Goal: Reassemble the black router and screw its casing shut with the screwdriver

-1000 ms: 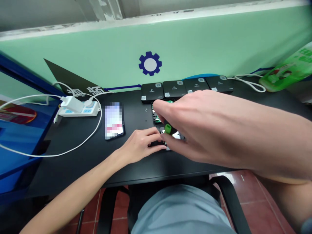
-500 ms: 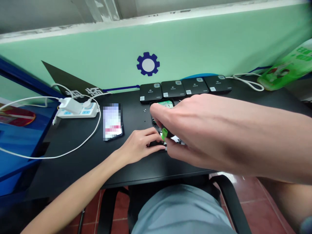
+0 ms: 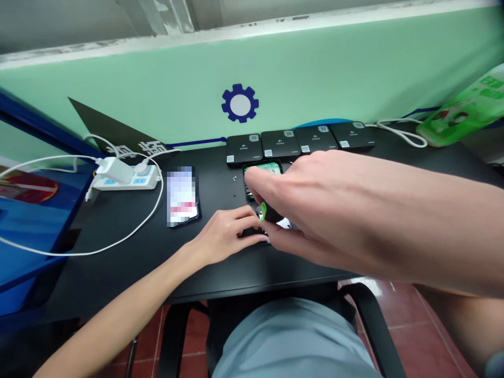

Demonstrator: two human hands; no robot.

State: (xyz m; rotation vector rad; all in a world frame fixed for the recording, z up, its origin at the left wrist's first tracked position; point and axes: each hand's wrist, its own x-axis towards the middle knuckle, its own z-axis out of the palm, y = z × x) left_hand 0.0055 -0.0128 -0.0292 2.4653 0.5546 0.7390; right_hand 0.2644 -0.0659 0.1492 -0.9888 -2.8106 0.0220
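Note:
My right hand [image 3: 315, 205] is wrapped round a screwdriver with a black and green handle [image 3: 271, 212]; its tip is hidden below the hand. Under it lies a black device part with white areas [image 3: 284, 224], mostly covered. My left hand [image 3: 226, 233] holds this part at its left edge, thumb on the near side and fingers on the far side. Just behind, partly hidden by my right hand, sits an opened black case with a green circuit board [image 3: 270, 168]. A few tiny screws [image 3: 234, 178] lie to the left of that case.
Several black boxes [image 3: 244, 149] stand in a row along the green partition [image 3: 157, 94]. A phone [image 3: 181, 197] lies left of my left hand. Farther left are a white power strip [image 3: 145, 178] and a looping cable [image 3: 155, 220]. A green bag [image 3: 464, 113] leans at the right.
The screwdriver handle has turned and shifted slightly within my right hand, whose fingers moved a little. My left hand stays in place.

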